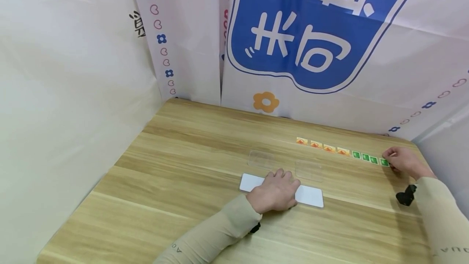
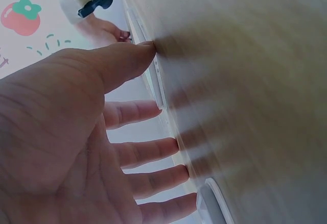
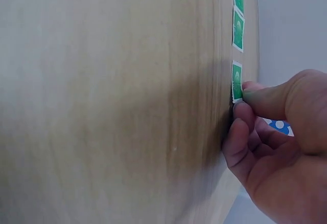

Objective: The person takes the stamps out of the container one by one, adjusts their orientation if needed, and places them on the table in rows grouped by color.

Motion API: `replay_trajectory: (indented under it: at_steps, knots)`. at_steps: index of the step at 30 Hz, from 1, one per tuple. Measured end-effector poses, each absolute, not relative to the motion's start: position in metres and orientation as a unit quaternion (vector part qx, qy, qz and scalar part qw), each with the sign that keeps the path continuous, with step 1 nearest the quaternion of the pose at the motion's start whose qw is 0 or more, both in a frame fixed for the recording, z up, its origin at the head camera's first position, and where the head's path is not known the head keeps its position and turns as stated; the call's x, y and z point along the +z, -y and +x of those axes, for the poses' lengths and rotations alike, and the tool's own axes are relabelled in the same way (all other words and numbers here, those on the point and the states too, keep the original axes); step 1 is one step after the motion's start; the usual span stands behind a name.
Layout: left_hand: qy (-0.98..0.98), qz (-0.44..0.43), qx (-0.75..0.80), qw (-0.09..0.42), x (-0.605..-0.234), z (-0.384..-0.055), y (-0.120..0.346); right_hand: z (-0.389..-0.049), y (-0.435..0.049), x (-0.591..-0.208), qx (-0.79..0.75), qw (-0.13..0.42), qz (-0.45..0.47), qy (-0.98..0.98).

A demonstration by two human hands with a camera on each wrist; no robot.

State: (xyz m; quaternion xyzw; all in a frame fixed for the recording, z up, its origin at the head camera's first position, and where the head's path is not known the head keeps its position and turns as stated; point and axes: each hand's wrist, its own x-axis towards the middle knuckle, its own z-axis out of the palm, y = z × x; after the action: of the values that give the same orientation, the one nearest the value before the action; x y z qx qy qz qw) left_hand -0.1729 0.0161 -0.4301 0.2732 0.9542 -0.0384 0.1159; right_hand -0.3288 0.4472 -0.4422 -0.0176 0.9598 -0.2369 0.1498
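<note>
At the right end of a row, my right hand (image 1: 402,161) pinches the edge of a small green stamp (image 3: 237,82) between thumb and fingertips. The stamp lies at table level, with other green stamps (image 1: 365,157) in line to its left. Farther left, the row continues with several orange-and-yellow stamps (image 1: 315,144). My left hand (image 1: 275,190) is spread over flat white pieces (image 1: 309,196) in the middle of the table, its fingers fairly straight and fingertips down. The hand covers their middle, so I cannot tell whether they join beneath it.
Two clear flat plastic pieces (image 1: 308,170) lie just beyond the white ones on the wooden table (image 1: 165,166). Printed white cloth (image 1: 198,52) hangs behind the table's far edge and along both sides. Each wrist carries a small black device (image 1: 406,195).
</note>
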Motion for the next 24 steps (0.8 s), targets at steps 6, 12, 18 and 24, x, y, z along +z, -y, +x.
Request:
replay_trajectory:
  at_steps: [6, 12, 18, 24]
  knots:
    - [-0.955, 0.271, -0.038, 0.116, -0.429, -0.172, -0.016, -0.33, -0.446, -0.442, -0.229, 0.151, -0.023, -0.961]
    - [-0.955, 0.267, -0.035, 0.121, -0.429, -0.172, -0.016, -0.329, -0.445, -0.445, -0.228, 0.149, -0.028, -0.962]
    - [-0.956, 0.268, -0.037, 0.118, -0.43, -0.172, -0.015, -0.329, -0.441, -0.443, -0.228, 0.153, -0.02, -0.961]
    - [-0.956, 0.267, -0.035, 0.119, -0.43, -0.172, -0.014, -0.329, -0.435, -0.439, -0.227, 0.152, -0.014, -0.962]
